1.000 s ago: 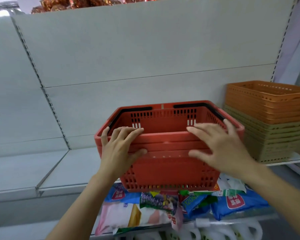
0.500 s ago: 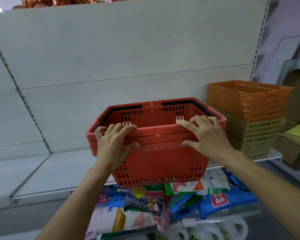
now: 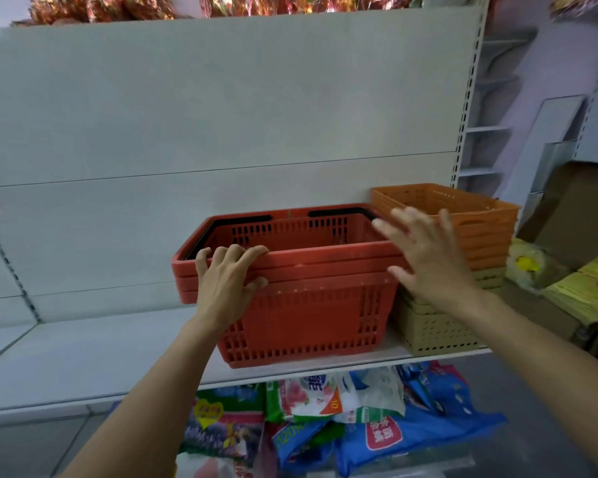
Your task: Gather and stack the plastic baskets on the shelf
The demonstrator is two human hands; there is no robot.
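A stack of red shopping baskets [image 3: 311, 305] with black handles stands on the white shelf [image 3: 83, 360], close to a pile of orange baskets [image 3: 480, 229] nested on beige baskets [image 3: 435, 329] at the right. My left hand [image 3: 227, 281] grips the red stack's near rim at its left end, fingers hooked over the edge and thumb on the front. My right hand [image 3: 425, 253] hovers with fingers spread at the stack's right corner, holding nothing and partly hiding the orange pile.
Bags of goods [image 3: 325, 419] crowd the lower shelf below. Flat cardboard [image 3: 573, 215] and yellow packets [image 3: 587, 291] lie past the shelf's right end. The shelf's left stretch is bare; wrapped items sit on the top shelf.
The red basket stack has gone from overhanging the shelf's front edge to standing fully on the shelf beside the orange pile. My right hand has come off the rim and spread.
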